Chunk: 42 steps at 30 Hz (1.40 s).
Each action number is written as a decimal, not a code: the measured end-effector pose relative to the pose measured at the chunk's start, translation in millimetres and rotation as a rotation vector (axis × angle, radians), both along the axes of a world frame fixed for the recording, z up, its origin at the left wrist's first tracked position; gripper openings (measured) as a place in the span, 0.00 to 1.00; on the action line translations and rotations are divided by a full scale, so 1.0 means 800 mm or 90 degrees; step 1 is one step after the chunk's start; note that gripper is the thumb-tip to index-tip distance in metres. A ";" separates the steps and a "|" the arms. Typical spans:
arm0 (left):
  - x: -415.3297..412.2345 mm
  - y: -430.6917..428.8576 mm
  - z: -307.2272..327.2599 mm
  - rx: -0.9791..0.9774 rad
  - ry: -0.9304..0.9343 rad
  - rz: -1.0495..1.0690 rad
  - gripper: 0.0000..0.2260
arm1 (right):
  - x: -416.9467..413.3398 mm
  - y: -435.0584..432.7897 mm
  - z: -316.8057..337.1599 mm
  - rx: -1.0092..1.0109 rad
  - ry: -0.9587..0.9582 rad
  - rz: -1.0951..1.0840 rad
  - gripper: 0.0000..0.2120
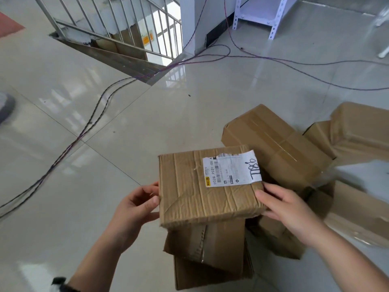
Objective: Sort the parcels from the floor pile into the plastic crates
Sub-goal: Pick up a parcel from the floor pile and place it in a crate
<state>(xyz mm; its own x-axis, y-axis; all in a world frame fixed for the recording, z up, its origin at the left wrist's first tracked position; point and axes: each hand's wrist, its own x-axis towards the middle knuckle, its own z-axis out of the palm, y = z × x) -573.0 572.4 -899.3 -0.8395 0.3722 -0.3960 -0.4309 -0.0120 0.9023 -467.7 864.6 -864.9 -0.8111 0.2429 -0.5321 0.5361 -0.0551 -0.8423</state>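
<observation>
A creased brown cardboard parcel [195, 192] with a white shipping label [231, 170] sits above the floor pile of parcels [275, 142]. My left hand [136, 207] grips its left edge, fingers curled around the side. My right hand [288, 209] holds its near right corner, thumb on the top face. Several more taped cardboard boxes lie under and to the right of it. No plastic crate is in view.
Twisted dark cables [84, 133] run across the glossy tiled floor from the left to the stair opening. A metal stair railing [117, 32] guards a stairwell at the upper left. A white metal shelf frame [259, 15] stands at the top right.
</observation>
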 end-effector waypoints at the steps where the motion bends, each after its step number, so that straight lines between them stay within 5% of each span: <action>1: -0.002 -0.001 0.001 0.001 0.006 -0.012 0.37 | 0.000 -0.002 0.001 0.000 -0.004 -0.008 0.11; 6: -0.026 0.008 0.014 -0.060 0.070 -0.107 0.25 | 0.018 -0.017 0.019 -0.087 -0.098 -0.028 0.08; 11: -0.101 0.046 0.034 -0.153 0.070 -0.304 0.24 | 0.042 -0.025 0.025 -0.255 -0.260 0.167 0.24; 14: -0.114 0.061 0.045 -0.195 0.065 -0.404 0.22 | 0.041 -0.006 0.026 -0.162 -0.309 0.297 0.14; 17: -0.099 0.059 0.052 -0.206 0.112 -0.202 0.18 | 0.039 0.030 0.027 0.010 -0.308 0.319 0.06; 21: -0.014 0.027 0.049 -0.163 0.024 0.233 0.18 | 0.016 0.064 0.025 0.106 -0.146 0.089 0.06; 25: 0.069 0.048 0.034 -0.045 -0.130 0.120 0.29 | -0.040 0.030 0.019 0.027 0.017 0.051 0.10; 34: 0.033 0.060 0.039 -0.020 -0.037 -0.050 0.26 | -0.048 -0.035 0.003 -0.100 0.020 0.045 0.12; 42: 0.020 0.074 0.026 0.026 -0.052 -0.027 0.23 | -0.030 -0.045 -0.018 -0.122 0.027 0.002 0.11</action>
<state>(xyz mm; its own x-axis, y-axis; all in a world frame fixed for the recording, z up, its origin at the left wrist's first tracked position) -556.9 631.3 -878.4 -0.7876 0.4243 -0.4468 -0.5043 -0.0272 0.8631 -491.5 829.0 -879.2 -0.8343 0.1380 -0.5337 0.5006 -0.2159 -0.8383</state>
